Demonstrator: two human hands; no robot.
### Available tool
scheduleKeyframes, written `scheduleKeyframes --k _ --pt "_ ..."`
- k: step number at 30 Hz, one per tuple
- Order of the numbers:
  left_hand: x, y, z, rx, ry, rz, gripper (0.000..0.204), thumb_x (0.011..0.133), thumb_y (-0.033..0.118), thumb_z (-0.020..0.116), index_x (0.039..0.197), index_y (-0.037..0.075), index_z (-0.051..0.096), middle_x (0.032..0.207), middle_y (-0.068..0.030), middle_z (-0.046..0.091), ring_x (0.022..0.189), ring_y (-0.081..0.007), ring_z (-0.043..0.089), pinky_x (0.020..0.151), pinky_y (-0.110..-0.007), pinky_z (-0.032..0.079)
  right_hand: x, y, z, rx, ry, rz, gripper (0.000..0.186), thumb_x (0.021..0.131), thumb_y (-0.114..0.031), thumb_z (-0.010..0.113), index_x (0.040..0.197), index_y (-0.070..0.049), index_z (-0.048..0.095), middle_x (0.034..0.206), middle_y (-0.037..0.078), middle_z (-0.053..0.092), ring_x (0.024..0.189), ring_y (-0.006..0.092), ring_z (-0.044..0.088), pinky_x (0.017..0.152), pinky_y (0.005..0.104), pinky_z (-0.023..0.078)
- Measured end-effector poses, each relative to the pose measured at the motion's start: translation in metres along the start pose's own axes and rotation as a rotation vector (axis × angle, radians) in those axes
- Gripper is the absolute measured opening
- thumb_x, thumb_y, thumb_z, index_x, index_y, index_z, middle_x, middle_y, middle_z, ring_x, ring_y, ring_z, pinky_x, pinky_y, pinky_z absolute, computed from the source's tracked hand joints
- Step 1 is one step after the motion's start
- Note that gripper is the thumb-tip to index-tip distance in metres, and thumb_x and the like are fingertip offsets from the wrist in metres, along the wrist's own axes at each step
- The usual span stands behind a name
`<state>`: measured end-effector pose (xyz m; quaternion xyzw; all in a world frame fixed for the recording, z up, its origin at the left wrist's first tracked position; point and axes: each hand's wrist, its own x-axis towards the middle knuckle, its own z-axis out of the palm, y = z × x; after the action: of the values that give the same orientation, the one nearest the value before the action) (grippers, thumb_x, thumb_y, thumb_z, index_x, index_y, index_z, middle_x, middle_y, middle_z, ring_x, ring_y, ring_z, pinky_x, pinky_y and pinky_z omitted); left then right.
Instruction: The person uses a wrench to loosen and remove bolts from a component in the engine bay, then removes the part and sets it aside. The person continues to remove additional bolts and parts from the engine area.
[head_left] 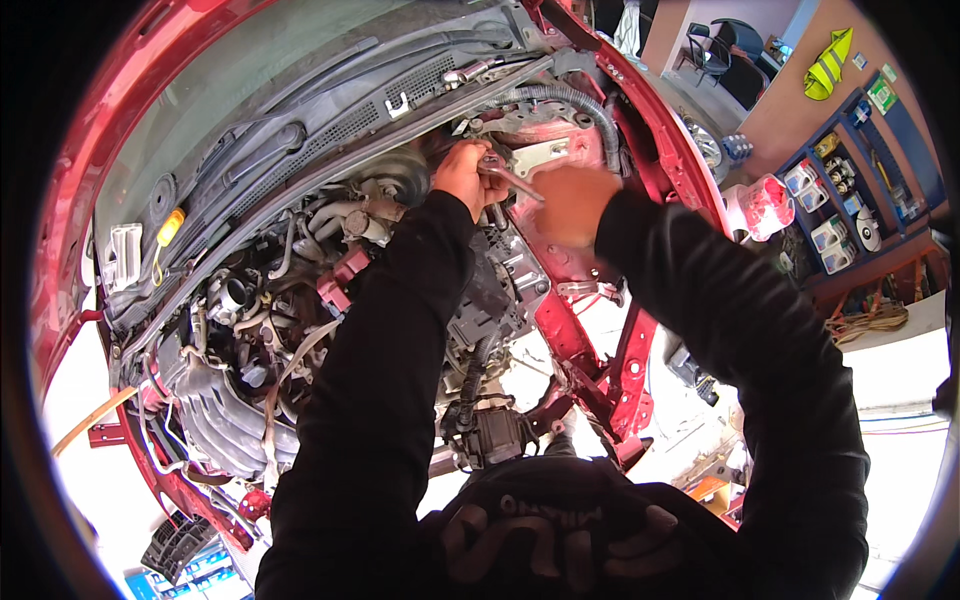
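Wrench [516, 182]: bare metal bar, slim, smooth, shiny, bridging the hands over the engine bay's far right part. Long axis slants from the left hand [462, 180], farther from the body, down to the right hand [574, 206], slightly nearer it. From the left hand, the bar lies just to the right.

Right hand: fist closed about the near end (blurred, finger detail lost). Left hand: fingers curled in at the head end; cannot tell whether they pinch the wrench or a part beneath.

Surroundings: glossy red inner panel [566, 258] under the right hand; dark ridged hose [590, 106] curving beyond; dull grey manifold [218, 418], ribbed with rounded pipes, well apart at left.
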<state>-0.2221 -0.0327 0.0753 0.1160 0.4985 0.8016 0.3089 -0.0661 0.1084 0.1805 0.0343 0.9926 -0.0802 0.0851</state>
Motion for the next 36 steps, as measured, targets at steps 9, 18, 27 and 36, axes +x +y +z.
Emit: scheduleKeyframes --k 9,18,27,36 --pt "0.007 -0.003 0.002 -0.04 0.051 0.068 0.018 0.107 0.026 0.055 0.117 0.014 0.065 0.093 -0.0042 0.064 0.064 -0.0191 0.056 0.059 -0.043 0.053 0.012 -0.015 0.002 -0.125 -0.048 -0.044 0.04 0.088 -0.036 0.071 0.106 -0.002 0.081 0.103 0.025 0.079 0.101 0.0419 0.077 0.091 0.0517 0.06" --pt "0.003 -0.001 0.006 0.034 0.049 0.064 0.023 0.108 0.028 0.053 0.122 0.013 0.063 0.101 -0.0031 0.063 0.064 -0.017 0.057 0.059 -0.04 0.052 0.021 -0.015 -0.011 -0.156 -0.017 -0.079 0.033 0.084 -0.025 0.072 0.105 -0.001 0.079 0.11 0.024 0.079 0.101 0.0406 0.078 0.089 0.0522 0.061" --pt "0.007 -0.002 -0.006 0.012 0.013 0.046 0.024 0.109 0.03 0.05 0.126 0.014 0.057 0.114 -0.0088 0.071 0.092 -0.0354 0.08 0.085 -0.054 0.061 0.012 -0.024 -0.009 -0.124 0.011 -0.015 0.036 0.087 -0.029 0.069 0.107 -0.001 0.079 0.104 0.023 0.078 0.101 0.0415 0.077 0.089 0.0543 0.061" --pt "0.006 -0.002 0.001 -0.007 -0.007 0.041 0.024 0.109 0.027 0.051 0.128 0.015 0.057 0.113 -0.0063 0.069 0.09 -0.0336 0.079 0.076 -0.047 0.058 0.01 -0.021 -0.013 -0.215 0.048 0.026 0.037 0.085 -0.026 0.072 0.108 0.001 0.078 0.102 0.025 0.079 0.099 0.0413 0.078 0.088 0.0526 0.062"
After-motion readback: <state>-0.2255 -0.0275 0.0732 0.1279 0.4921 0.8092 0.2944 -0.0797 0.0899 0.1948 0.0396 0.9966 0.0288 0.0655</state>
